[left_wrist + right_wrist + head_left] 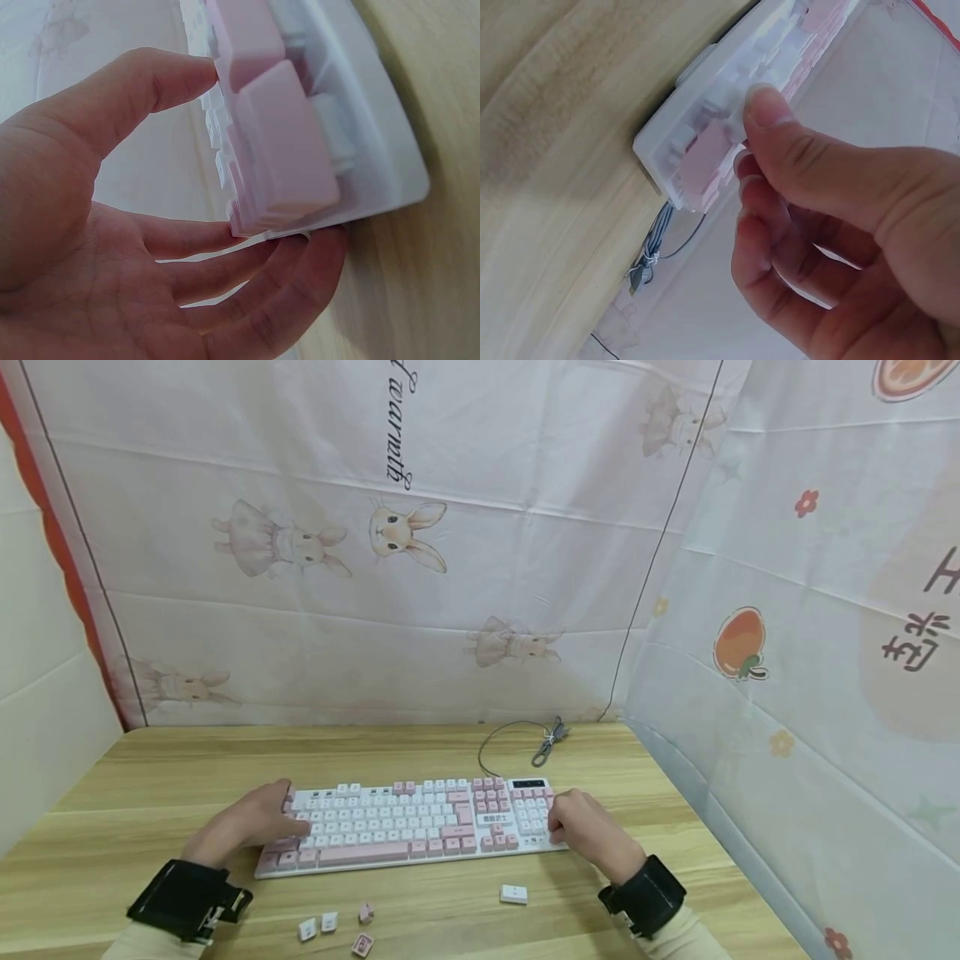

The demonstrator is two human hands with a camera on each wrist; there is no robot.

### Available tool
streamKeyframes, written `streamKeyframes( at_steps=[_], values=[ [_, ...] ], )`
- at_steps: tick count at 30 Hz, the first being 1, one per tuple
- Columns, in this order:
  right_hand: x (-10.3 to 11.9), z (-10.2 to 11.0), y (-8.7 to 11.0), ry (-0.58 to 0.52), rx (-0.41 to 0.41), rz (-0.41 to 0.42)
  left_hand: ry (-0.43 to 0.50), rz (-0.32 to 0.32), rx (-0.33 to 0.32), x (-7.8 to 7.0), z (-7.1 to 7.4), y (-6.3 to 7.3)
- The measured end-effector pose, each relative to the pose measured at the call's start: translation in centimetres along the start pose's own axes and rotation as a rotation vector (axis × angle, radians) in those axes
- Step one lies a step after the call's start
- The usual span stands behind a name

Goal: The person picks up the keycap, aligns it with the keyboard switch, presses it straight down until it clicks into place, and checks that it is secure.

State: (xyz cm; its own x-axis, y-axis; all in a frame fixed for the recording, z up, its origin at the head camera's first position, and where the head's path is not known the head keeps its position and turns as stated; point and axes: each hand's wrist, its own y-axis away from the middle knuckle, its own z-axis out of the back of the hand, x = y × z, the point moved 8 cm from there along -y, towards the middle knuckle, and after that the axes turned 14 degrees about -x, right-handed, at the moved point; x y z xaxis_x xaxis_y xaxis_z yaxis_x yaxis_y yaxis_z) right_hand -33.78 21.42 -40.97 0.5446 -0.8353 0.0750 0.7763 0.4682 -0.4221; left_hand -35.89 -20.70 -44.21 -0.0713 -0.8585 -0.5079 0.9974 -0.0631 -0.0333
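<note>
A white keyboard [360,863] with white and pink keys lies across the table. My left hand [258,817] holds its left end, with the thumb on the keys and the other fingers curled at the side edge; in the left wrist view pink keys [289,142] stand between thumb and fingers. At the number pad's right side, my right hand [588,827] has thumb and forefinger brought together on a white keycap [737,133], mostly hidden behind the thumb. A pink key [705,157] stands beside it, and bare key sockets show near the keyboard's corner.
Loose keycaps lie in front of the keyboard: a wide white one [513,894], small white ones [329,922] and pink ones [362,945]. Behind it a bundled grey cable [551,742] rests on the wooden table [420,747]. Printed cloth [525,568] hangs around the table.
</note>
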Motion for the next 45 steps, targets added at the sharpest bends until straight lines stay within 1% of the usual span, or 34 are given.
streamKeyframes(
  at_steps=[3,7,10,16,22,26,29,33,36,40,45],
  values=[
    [0.1,0.0,0.1,0.000,-0.011,0.018,-0.001,-0.008,0.000,-0.1,0.0,0.0],
    [0.3,0.1,0.2,-0.008,-0.028,0.067,-0.006,-0.022,-0.001,-0.1,-0.1,0.0],
    [0.5,0.1,0.2,-0.015,-0.025,0.085,-0.009,-0.024,-0.001,-0.1,-0.1,0.0],
    [0.5,-0.2,0.1,-0.004,0.019,0.064,-0.005,-0.021,0.000,0.2,-0.2,-0.1],
    [0.8,-0.4,0.2,0.003,0.006,0.082,-0.001,-0.002,0.009,0.3,-0.3,-0.1],
    [0.7,-0.5,0.2,0.003,0.010,0.054,-0.006,0.002,0.007,0.1,-0.1,-0.1],
    [0.9,-0.6,0.1,0.035,-0.003,0.045,-0.005,-0.002,0.005,0.0,-0.1,0.0],
    [1.5,-0.6,0.1,0.112,-0.040,0.072,-0.002,-0.003,0.004,0.0,0.0,0.1],
    [1.7,-0.7,0.2,0.142,-0.063,0.078,-0.002,-0.007,0.002,0.0,0.0,0.1],
    [1.6,-0.8,0.3,0.124,-0.071,0.068,0.000,-0.011,-0.001,-0.1,0.0,0.2],
    [1.1,-0.8,0.6,0.054,-0.065,0.061,0.007,0.001,0.001,-0.1,0.0,0.2]
  ],
)
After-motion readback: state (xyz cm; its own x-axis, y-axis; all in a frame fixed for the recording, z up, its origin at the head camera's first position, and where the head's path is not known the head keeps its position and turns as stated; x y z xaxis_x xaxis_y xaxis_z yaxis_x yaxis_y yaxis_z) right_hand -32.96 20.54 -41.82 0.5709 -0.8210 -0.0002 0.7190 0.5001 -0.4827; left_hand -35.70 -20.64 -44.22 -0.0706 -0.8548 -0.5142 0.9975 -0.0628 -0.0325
